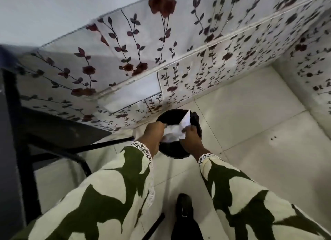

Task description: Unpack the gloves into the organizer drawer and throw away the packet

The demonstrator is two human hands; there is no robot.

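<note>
A crumpled white packet (176, 130) is held between both hands directly above a round black bin (174, 152) lined with a black bag, which stands on the tiled floor. My left hand (152, 135) grips the packet's left side. My right hand (192, 136) grips its right side, and one corner of the packet sticks up past the bin's far rim. Both arms wear green-and-cream patterned sleeves with lace cuffs. No gloves and no organizer drawer are in sight.
A table draped in a white cloth with red flowers (125, 57) reaches down close behind the bin. Black metal chair or table legs (75, 150) stand at the left. Pale floor tiles (250, 132) spread to the right. A dark shoe (184, 209) shows below.
</note>
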